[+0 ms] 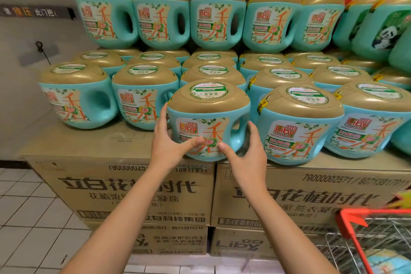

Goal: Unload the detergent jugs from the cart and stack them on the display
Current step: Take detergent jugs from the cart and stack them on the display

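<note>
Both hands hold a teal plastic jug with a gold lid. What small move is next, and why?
Probably settle the teal gold-lidded jug onto the brown cardboard carton and release: left hand and right hand grip it, level with the neighbouring front-row jug.

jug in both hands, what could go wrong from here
The jug held by the left hand and right hand is near the front edge of the box; released there, its rounded base might slip off. Pushing it back could also nudge the neighbouring jug.
</note>
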### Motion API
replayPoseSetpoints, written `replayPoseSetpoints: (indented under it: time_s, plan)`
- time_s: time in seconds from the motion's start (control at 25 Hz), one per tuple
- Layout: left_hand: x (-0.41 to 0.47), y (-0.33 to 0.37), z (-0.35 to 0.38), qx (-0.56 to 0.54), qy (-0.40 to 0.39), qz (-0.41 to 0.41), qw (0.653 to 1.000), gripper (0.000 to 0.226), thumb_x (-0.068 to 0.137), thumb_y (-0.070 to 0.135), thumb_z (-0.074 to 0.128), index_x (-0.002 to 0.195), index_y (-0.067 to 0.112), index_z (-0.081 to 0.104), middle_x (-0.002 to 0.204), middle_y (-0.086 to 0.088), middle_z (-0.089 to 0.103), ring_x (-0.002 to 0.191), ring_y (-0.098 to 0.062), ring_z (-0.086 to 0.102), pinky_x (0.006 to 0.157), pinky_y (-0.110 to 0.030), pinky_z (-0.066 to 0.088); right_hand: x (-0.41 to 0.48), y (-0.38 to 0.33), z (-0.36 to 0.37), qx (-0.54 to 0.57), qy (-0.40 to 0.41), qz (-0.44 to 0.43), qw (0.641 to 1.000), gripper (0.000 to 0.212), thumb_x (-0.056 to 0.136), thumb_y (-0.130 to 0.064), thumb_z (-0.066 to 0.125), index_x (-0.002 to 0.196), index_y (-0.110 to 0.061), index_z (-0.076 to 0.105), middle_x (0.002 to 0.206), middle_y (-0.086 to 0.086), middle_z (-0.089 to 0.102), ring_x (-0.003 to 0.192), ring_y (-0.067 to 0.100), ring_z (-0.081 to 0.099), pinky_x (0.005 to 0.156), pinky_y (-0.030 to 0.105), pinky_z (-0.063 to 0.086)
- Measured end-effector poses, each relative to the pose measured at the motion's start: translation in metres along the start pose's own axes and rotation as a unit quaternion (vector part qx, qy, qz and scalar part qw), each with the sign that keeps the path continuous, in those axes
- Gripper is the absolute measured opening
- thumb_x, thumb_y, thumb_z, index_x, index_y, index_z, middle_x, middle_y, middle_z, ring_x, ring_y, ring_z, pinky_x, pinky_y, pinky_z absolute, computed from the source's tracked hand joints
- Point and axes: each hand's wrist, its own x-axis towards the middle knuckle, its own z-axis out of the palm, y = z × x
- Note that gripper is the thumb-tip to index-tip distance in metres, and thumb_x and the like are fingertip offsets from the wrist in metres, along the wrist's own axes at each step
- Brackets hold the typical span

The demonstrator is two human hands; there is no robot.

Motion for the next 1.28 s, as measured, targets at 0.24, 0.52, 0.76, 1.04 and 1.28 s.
replayPoseSetpoints:
  time_s: [0.24,0.52,0.76,1.04,1.28]
  plan:
    - [-0.004,0.004,0.012,-0.072,-0.003,-0.004,0.997,0.109,0.042,0.056,0.088,0.133,0.034,0.033,0.123,0.031,0.044,0.113,0.019,0.047,0.093,-0.014,0.044,-0.008,0.002,0.005,-0.105,0.104,-0.079,0.986,0.075,0.079,-0.030,0.077,0.139,-0.006,0.039,0.137,0.008,0.047,0.125,0.019,0.035,0.097,0.013,0.021]
    - [-0.018,0.010,0.024,0.006,0.054,-0.016,0.998,0.118,0.044,0.074,0.075,0.146,0.038,0.029,0.132,0.013,0.033,0.130,-0.013,0.043,0.104,-0.041,0.046,-0.004,0.002,-0.007,-0.120,0.039,-0.024,0.992,0.059,0.083,-0.038,0.071,0.130,-0.010,0.048,0.123,0.003,0.053,0.118,0.020,0.045,0.096,0.035,0.042]
    - [-0.045,-0.002,0.026,-0.019,0.055,-0.007,0.998,0.077,0.080,0.033,0.077,0.144,0.024,0.034,0.145,0.007,0.037,0.120,0.005,0.043,0.102,-0.021,0.041,-0.027,0.006,-0.020,-0.055,0.038,0.011,0.998,0.029,0.091,-0.022,0.064,0.117,-0.013,0.055,0.103,0.001,0.061,0.091,0.013,0.056,0.084,0.025,0.047]
    - [-0.098,0.004,0.029,-0.043,0.048,-0.008,0.998,0.021,0.092,0.010,0.061,0.109,0.023,0.060,0.105,0.001,0.060,0.082,0.008,0.055,0.075,-0.010,0.047,-0.094,0.027,-0.054,0.048,0.038,0.065,0.996,0.016,0.091,-0.012,0.062,0.095,-0.027,0.061,0.078,-0.003,0.063,0.068,0.000,0.055,0.065,0.009,0.045]
    - [-0.212,0.006,0.057,-0.079,-0.095,-0.117,0.985,0.018,0.092,0.012,0.060,0.091,0.028,0.068,0.079,0.007,0.064,0.069,0.004,0.055,0.064,-0.008,0.045,-0.187,0.069,-0.141,0.021,0.061,0.132,0.989,0.025,0.090,-0.005,0.061,0.084,-0.029,0.067,0.075,0.007,0.063,0.063,0.008,0.058,0.056,0.016,0.052]
